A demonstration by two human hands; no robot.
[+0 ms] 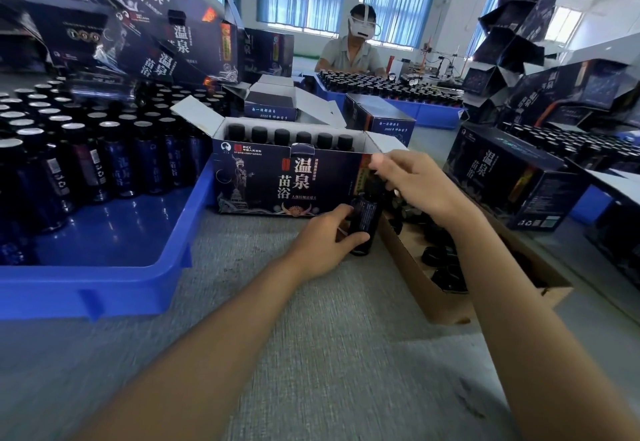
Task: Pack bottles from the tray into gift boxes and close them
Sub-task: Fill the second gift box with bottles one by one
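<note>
Near the middle of the tabletop (277,354), the gift box (277,181) was kept open with one row filled. Many bottles (114,160) were left in the blue tray (114,232) by the left edge. One bottle (366,220) was gripped by the left hand (320,243) in front of the box, and its top was pinched by the right hand (420,184).

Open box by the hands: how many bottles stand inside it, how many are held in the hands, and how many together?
Bottles in box: 6
Bottle in left hand and right hand: 1
Total: 7
</note>
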